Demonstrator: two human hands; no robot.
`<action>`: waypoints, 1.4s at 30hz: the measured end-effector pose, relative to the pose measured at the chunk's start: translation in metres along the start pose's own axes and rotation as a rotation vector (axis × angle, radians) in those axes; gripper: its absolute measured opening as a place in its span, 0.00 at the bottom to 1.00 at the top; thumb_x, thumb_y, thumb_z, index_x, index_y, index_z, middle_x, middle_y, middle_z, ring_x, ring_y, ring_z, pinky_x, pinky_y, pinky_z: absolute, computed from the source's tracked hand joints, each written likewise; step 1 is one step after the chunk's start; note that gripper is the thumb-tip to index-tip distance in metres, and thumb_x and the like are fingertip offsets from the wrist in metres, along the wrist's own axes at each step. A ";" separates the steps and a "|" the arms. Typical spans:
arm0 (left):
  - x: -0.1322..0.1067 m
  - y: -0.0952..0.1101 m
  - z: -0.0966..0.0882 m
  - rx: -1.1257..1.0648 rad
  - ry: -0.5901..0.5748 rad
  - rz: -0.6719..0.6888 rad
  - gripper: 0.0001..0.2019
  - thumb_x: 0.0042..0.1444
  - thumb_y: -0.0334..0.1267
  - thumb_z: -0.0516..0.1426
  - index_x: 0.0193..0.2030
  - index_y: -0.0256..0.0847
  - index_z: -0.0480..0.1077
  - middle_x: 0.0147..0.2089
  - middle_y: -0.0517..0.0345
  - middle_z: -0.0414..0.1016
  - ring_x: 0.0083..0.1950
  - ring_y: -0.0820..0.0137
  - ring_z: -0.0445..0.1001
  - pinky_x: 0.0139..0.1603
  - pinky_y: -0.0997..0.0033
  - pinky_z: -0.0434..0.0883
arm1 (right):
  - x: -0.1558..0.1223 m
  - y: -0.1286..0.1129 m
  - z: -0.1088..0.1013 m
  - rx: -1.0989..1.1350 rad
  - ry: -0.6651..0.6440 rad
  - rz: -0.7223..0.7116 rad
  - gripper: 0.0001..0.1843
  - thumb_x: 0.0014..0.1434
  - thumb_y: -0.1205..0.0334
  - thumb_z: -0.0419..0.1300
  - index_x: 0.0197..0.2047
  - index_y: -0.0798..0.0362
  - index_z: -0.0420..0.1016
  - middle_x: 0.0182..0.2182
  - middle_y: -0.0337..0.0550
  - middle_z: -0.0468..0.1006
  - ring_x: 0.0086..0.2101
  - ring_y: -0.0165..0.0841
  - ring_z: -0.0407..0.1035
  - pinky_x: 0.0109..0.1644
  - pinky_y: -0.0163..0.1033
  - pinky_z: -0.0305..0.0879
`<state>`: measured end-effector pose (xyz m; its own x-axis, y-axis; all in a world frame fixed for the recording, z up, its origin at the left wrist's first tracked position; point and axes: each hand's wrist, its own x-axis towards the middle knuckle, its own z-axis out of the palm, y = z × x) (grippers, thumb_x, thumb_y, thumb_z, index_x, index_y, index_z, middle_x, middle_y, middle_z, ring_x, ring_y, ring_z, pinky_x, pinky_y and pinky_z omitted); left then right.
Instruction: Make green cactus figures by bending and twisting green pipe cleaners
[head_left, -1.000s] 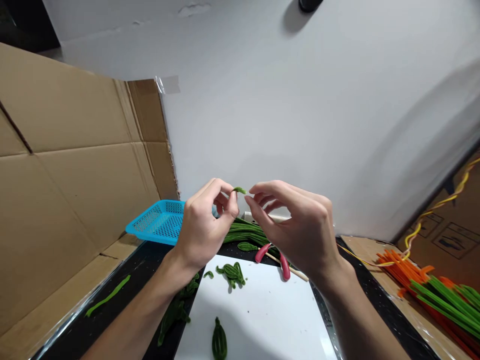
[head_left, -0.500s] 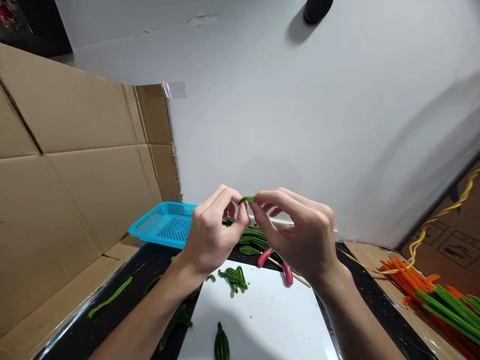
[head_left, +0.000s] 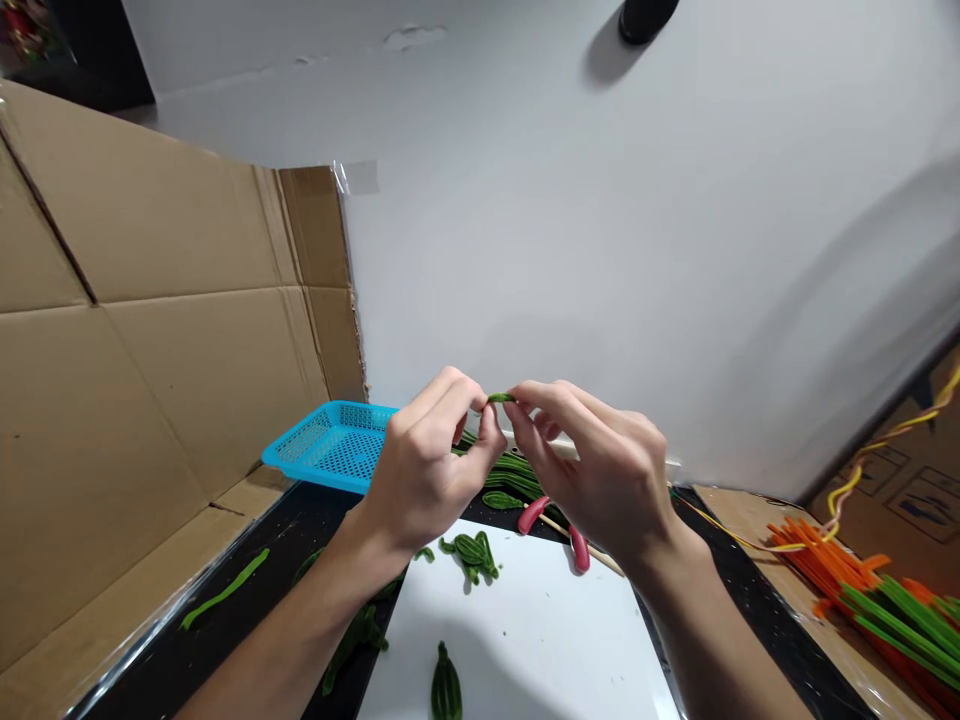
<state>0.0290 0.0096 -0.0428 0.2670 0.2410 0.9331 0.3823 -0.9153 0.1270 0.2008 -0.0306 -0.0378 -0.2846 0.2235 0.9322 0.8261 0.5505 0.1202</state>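
My left hand (head_left: 435,455) and my right hand (head_left: 596,465) are raised over the far end of a white board (head_left: 547,630). Between their fingertips is a short, dark green piece of pipe cleaner (head_left: 501,398), pinched at its left end by my left hand and at its right end by my right. Below them on the board lies a small heap of bent green pipe-cleaner pieces (head_left: 472,552). Nearer to me is a leaf-like shape of folded green pipe cleaner (head_left: 446,685). Red-handled pliers (head_left: 577,548) rest at the board's far edge, partly hidden by my right hand.
A blue perforated basket (head_left: 337,445) stands at the back left, near a cardboard wall (head_left: 187,230). Long green pipe cleaners (head_left: 517,475) and a thin wooden stick (head_left: 604,560) lie behind the board. Orange pipe cleaners (head_left: 817,560) are at right; a light green strip (head_left: 225,590) lies left.
The whole view has shifted slightly. My hands keep the same pinch on the green piece, with the fingers moved only a little.
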 end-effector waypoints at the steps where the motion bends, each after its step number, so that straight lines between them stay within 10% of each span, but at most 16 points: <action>1: 0.000 0.001 0.000 -0.001 -0.001 0.005 0.12 0.67 0.25 0.55 0.33 0.43 0.62 0.32 0.62 0.64 0.31 0.72 0.61 0.34 0.68 0.64 | 0.000 0.000 -0.001 0.016 -0.007 -0.006 0.05 0.72 0.69 0.60 0.42 0.53 0.77 0.28 0.36 0.80 0.25 0.25 0.73 0.29 0.34 0.65; 16: 0.000 0.007 0.001 0.021 0.052 -0.057 0.12 0.67 0.27 0.56 0.32 0.41 0.65 0.30 0.63 0.64 0.29 0.73 0.60 0.32 0.68 0.63 | 0.007 -0.013 0.000 0.241 -0.009 0.237 0.09 0.70 0.69 0.61 0.36 0.51 0.76 0.28 0.35 0.83 0.27 0.29 0.80 0.33 0.34 0.77; 27: 0.014 0.009 -0.008 -0.838 -0.267 -0.621 0.11 0.70 0.38 0.55 0.40 0.42 0.77 0.32 0.59 0.75 0.31 0.71 0.70 0.36 0.68 0.70 | 0.012 -0.004 -0.016 0.266 -0.027 0.265 0.06 0.68 0.71 0.65 0.40 0.51 0.83 0.32 0.38 0.85 0.31 0.30 0.81 0.37 0.38 0.80; 42: 0.013 0.005 -0.005 -1.082 -0.290 -0.698 0.06 0.64 0.36 0.66 0.37 0.39 0.77 0.28 0.63 0.70 0.32 0.73 0.68 0.40 0.71 0.69 | 0.013 0.002 -0.028 0.288 -0.118 0.289 0.10 0.67 0.72 0.66 0.49 0.51 0.82 0.38 0.36 0.86 0.28 0.26 0.78 0.34 0.33 0.80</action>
<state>0.0300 0.0063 -0.0288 0.5333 0.7005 0.4742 -0.3434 -0.3330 0.8782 0.2124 -0.0489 -0.0156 -0.1288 0.4825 0.8664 0.7154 0.6502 -0.2558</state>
